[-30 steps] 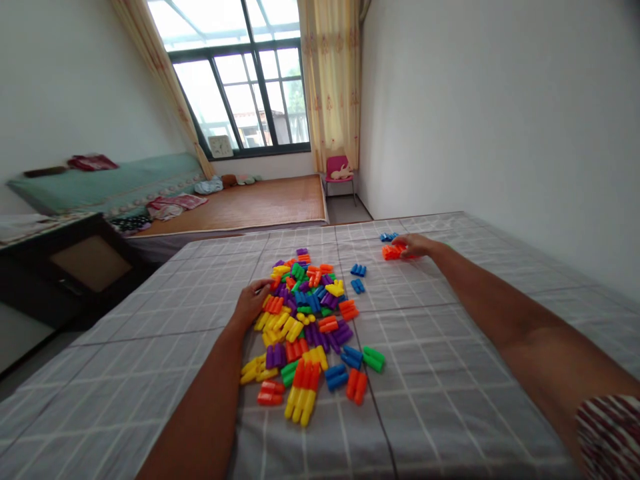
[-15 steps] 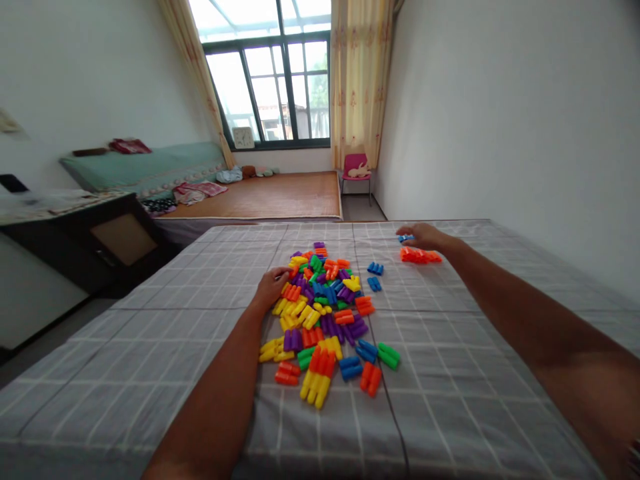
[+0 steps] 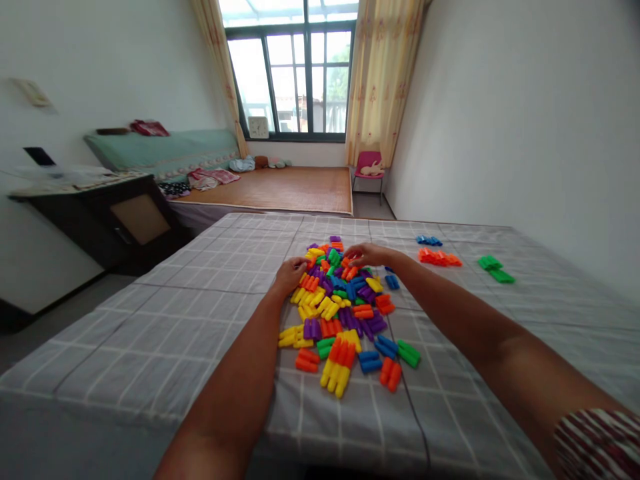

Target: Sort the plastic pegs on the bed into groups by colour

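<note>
Plastic blocks (image 3: 345, 287) in orange, yellow, purple, green and blue are being handled in the head view, where they are lying in a loose heap on a grey checked cloth (image 3: 475, 387). The heap's left side is being touched by the left hand (image 3: 291, 273); its fingers are being held bent, and whether a block is being gripped cannot be told. An orange block (image 3: 347, 263) at the heap's far right is being partly covered by the curled fingers of the right hand (image 3: 373, 254); whether they are being clamped on it cannot be told. At the near end, an orange-and-yellow stack (image 3: 339, 368) is being supported by the cloth. Well apart on the right, 3 groups are being set off by colour: blue row (image 3: 429, 241), orange row (image 3: 440, 257) and 2 green blocks (image 3: 496, 269). Beyond, a pale soft toy (image 3: 372, 169) is being borne by a pink chair (image 3: 369, 159).
</note>
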